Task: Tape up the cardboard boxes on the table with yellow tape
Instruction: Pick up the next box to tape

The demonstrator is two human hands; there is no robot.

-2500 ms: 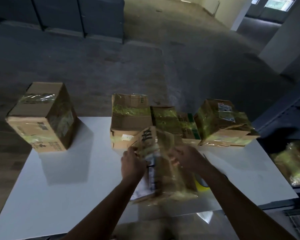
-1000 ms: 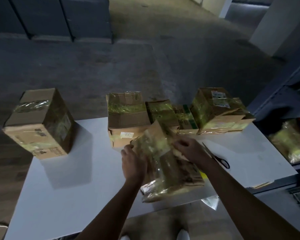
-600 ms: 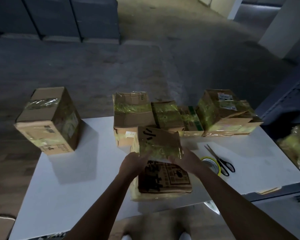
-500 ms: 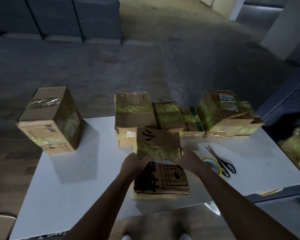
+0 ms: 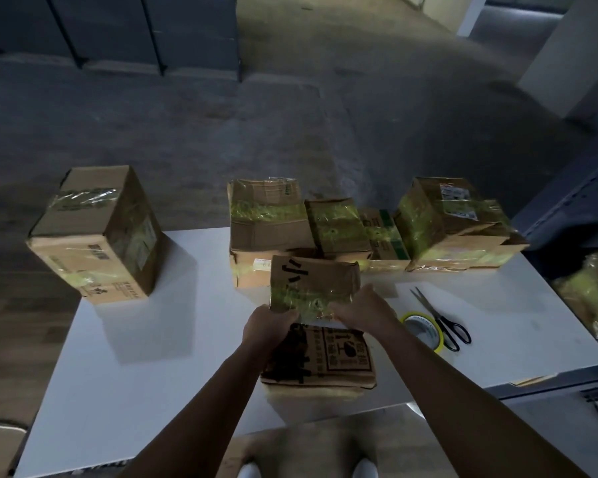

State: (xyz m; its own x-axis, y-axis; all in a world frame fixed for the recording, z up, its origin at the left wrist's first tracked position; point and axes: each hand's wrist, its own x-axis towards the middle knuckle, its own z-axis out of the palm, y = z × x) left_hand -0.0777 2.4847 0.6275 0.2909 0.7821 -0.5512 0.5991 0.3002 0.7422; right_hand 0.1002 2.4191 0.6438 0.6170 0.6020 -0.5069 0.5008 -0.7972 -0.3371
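A cardboard box with black characters and a band of yellow tape stands on the white table near its front edge. My left hand grips its left front edge. On the right front edge rests my right hand, fingers curled round the box. The roll of yellow tape lies flat just right of my right forearm. Along the table's far edge stand several taped boxes.
Black-handled scissors lie right of the tape roll. A large taped box stands at the far left corner. More taped packages sit on a shelf beyond the table's right edge. Concrete floor lies beyond.
The box was turned over in both hands and set down upright on the table. Both hands now hold its near edges. The tape roll and scissors came into view.
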